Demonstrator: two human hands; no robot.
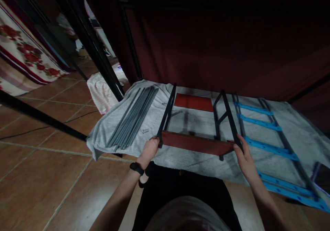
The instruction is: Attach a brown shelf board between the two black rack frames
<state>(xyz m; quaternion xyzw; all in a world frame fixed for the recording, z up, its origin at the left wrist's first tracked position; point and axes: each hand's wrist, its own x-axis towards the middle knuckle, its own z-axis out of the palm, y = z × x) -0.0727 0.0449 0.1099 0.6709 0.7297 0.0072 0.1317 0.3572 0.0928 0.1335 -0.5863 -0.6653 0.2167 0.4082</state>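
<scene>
The left hand (149,151) is closed on the near left corner of a black metal frame (227,116), with its fingers curled around the bar. The right hand (244,158) holds the near right corner, fingers wrapped over the bar there. A red-brown board (196,143) runs between the two hands, and another red-brown board (194,102) sits at the far end. The frame lies on a gray cloth (180,121) spread on the tile floor (51,176). A bunch of gray rods (134,118) lies to the left. A rack with blue strips (268,138) lies to the right.
</scene>
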